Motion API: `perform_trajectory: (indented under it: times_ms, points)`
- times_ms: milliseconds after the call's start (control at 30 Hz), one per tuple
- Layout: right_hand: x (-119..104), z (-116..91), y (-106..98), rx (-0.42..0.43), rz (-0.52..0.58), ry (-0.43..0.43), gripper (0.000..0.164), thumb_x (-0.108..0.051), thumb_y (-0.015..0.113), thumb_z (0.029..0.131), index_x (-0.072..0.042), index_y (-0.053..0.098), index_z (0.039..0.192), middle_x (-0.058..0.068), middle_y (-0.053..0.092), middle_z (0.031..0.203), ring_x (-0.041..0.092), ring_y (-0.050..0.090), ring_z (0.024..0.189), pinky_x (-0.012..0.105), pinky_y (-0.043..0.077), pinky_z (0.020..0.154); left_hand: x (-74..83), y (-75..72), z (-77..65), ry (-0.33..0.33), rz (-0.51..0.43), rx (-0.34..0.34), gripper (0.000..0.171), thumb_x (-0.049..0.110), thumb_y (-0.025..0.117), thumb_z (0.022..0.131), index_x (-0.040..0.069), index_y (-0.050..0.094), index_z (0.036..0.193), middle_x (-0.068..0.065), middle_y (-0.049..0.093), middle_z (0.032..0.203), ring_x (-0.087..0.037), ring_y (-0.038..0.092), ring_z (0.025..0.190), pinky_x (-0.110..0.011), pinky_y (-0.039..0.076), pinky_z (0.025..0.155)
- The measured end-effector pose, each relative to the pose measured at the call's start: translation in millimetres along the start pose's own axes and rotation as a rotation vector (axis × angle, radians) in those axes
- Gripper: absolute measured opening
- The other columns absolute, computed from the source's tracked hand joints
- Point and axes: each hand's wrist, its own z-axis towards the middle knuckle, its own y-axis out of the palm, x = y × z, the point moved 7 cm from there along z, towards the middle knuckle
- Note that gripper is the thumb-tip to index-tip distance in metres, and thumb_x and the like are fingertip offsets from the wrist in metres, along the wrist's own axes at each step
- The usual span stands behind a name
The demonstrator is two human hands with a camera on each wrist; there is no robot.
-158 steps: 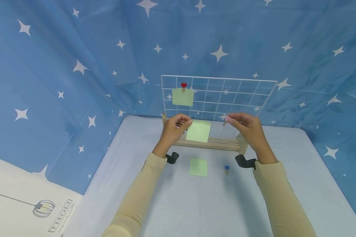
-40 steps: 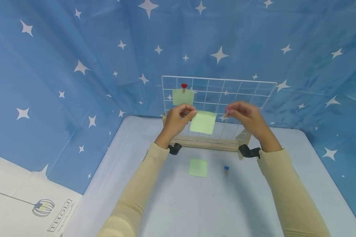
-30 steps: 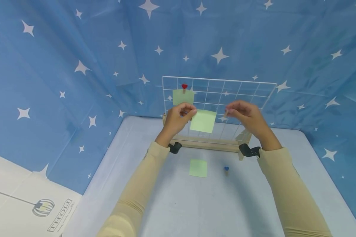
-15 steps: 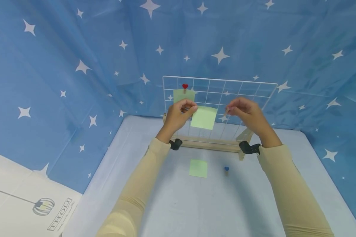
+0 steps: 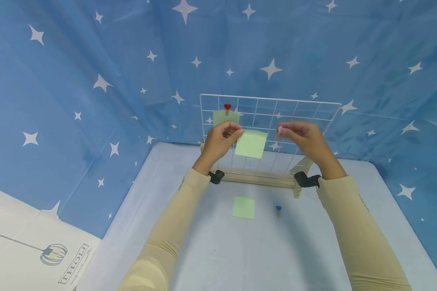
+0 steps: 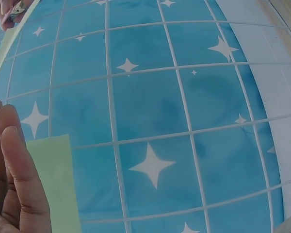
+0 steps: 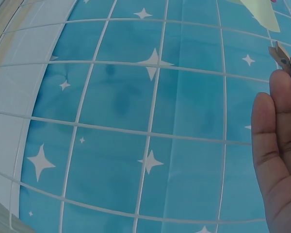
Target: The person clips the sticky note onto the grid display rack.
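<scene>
Before the wire grid [image 5: 270, 99], the left hand [image 5: 217, 142] pinched a note [image 5: 251, 144] by one corner, apparently sparing its top edge; the right hand [image 5: 307, 140] pinched a clothespin [image 5: 280, 129].

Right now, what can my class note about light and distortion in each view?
Head view: soft shadow on the table beside the right sleeve; held note brighter than the clipped note. Left wrist view: grid wires bow, suggesting a wide lens. Right wrist view: wires bow too; the drape looks tealer than in the head view.
</scene>
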Motion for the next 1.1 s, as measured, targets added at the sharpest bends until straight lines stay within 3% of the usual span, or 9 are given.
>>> perform_trajectory:
  times_ms: [200, 300, 533, 833, 967, 1100]
  points:
    - [-0.2, 2.0, 0.5, -0.011, 0.012, 0.002, 0.030, -0.015, 0.066, 0.110, 0.006, 0.073, 0.131, -0.012, 0.078, 0.103, -0.004, 0.070, 0.102, 0.010, 0.052, 0.095, -1.0, 0.6, 1.9, -0.012, -0.008, 0.007, 0.021, 0.025, 0.070, 0.109, 0.009, 0.077, 0.119, -0.005, 0.076, 0.106, -0.022, 0.066, 0.090, -0.033, 0.055, 0.082]
    - [-2.7, 3.7, 1.7, -0.015, 0.017, -0.006, 0.030, -0.014, 0.067, 0.110, 0.006, 0.072, 0.132, -0.017, 0.077, 0.100, -0.003, 0.071, 0.102, 0.010, 0.052, 0.095, -0.6, 0.2, 3.3, -0.019, -0.004, 0.019, 0.021, 0.027, 0.070, 0.109, 0.009, 0.078, 0.118, -0.005, 0.076, 0.106, -0.021, 0.066, 0.091, -0.032, 0.055, 0.084]
    - [-5.1, 8.4, 0.7, -0.007, -0.010, 0.009, 0.035, -0.018, 0.068, 0.109, 0.004, 0.070, 0.137, 0.001, 0.081, 0.107, -0.001, 0.072, 0.100, 0.010, 0.052, 0.093, 0.8, -0.8, 7.2, -0.008, -0.012, 0.050, 0.020, 0.026, 0.071, 0.108, 0.009, 0.078, 0.117, -0.004, 0.076, 0.104, -0.020, 0.067, 0.088, -0.031, 0.056, 0.078]
    - [-5.8, 10.3, 0.8, 0.006, -0.026, 0.013, 0.030, -0.018, 0.071, 0.108, 0.004, 0.074, 0.128, 0.004, 0.079, 0.112, -0.001, 0.070, 0.100, 0.012, 0.053, 0.090, 1.6, 1.6, 11.0, -0.032, -0.047, 0.063, 0.021, 0.027, 0.072, 0.108, 0.009, 0.078, 0.117, -0.005, 0.077, 0.103, -0.019, 0.068, 0.085, -0.028, 0.059, 0.070]
    - [-6.1, 10.8, -0.2, 0.008, -0.036, 0.030, 0.031, -0.020, 0.071, 0.108, 0.003, 0.074, 0.129, 0.000, 0.079, 0.111, 0.001, 0.070, 0.101, 0.013, 0.052, 0.090, 1.9, 3.5, 14.4, -0.040, -0.048, 0.062, 0.023, 0.028, 0.072, 0.108, 0.009, 0.078, 0.118, -0.005, 0.077, 0.104, -0.018, 0.067, 0.085, -0.027, 0.060, 0.070]
    - [-8.6, 11.6, -2.1, 0.025, -0.051, 0.057, 0.031, -0.021, 0.071, 0.108, 0.002, 0.075, 0.129, 0.009, 0.079, 0.116, -0.002, 0.069, 0.099, 0.013, 0.052, 0.089, 3.1, 5.1, 18.1, -0.040, -0.056, 0.064, 0.023, 0.029, 0.072, 0.108, 0.009, 0.078, 0.119, -0.006, 0.077, 0.106, -0.018, 0.067, 0.086, -0.027, 0.060, 0.069]
